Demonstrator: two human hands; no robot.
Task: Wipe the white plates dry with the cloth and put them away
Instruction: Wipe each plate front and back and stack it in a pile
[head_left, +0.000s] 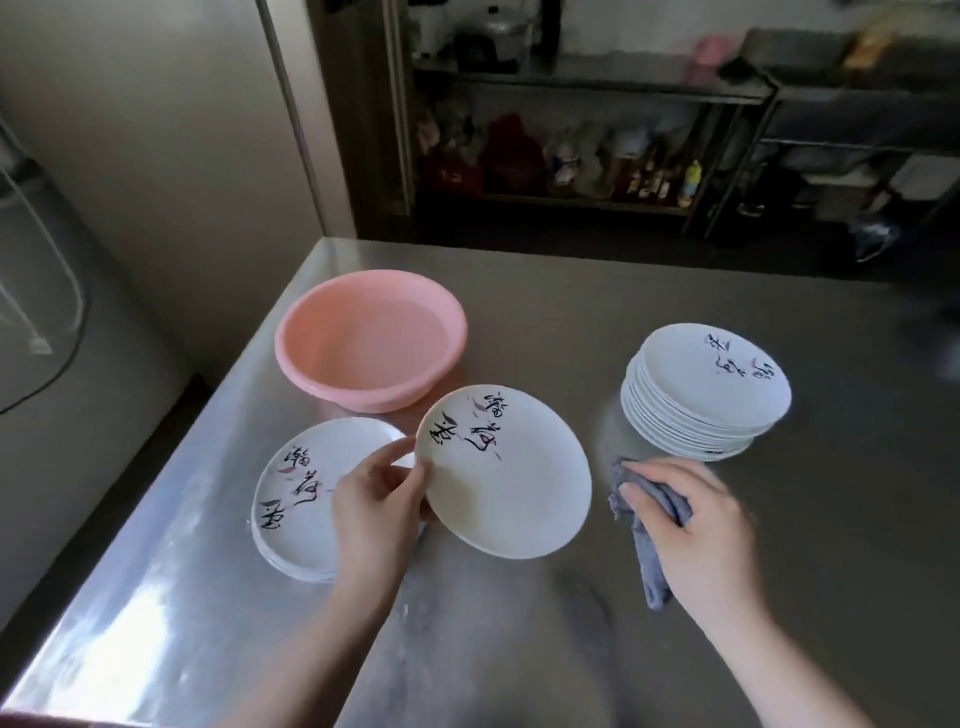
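The left hand pinches a tilted plate by its rim above the worktop; the right hand grips the cloth. The tall right stack looks finished; a short left stack likely awaits wiping.

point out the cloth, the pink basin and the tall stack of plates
cloth (655, 561), head view, on the strip hanging below the right hand
pink basin (363, 340), head view, on its inner wall
tall stack of plates (711, 379), head view, on the face of the top plate
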